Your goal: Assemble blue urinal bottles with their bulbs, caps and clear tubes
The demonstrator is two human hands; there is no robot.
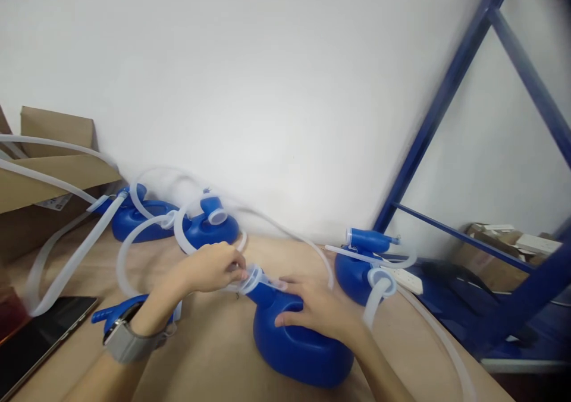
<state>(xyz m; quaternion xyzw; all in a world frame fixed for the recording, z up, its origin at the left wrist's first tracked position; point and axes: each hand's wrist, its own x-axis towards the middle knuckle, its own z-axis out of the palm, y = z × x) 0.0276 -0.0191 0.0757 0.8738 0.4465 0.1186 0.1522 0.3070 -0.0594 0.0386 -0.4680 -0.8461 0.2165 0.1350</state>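
Note:
A blue plastic urinal bottle [303,357] lies on the table in front of me, its neck pointing up and left. My right hand [316,310] grips it at the handle, thumb on the near side and fingers along the top. At the bottle's mouth is a clear plastic collar [253,279]. My left hand [218,269] has its fingers curled and pinches the collar's left edge. Behind my left wrist, partly hidden by it, lies a blue spouted part [104,316].
More blue bottles with whitish hoses stand at the left [143,223], the back [209,232] and the right [354,271]. A cardboard box [57,170] and a dark phone [44,342] are at the left. A blue metal frame [439,104] rises at the right before the white wall.

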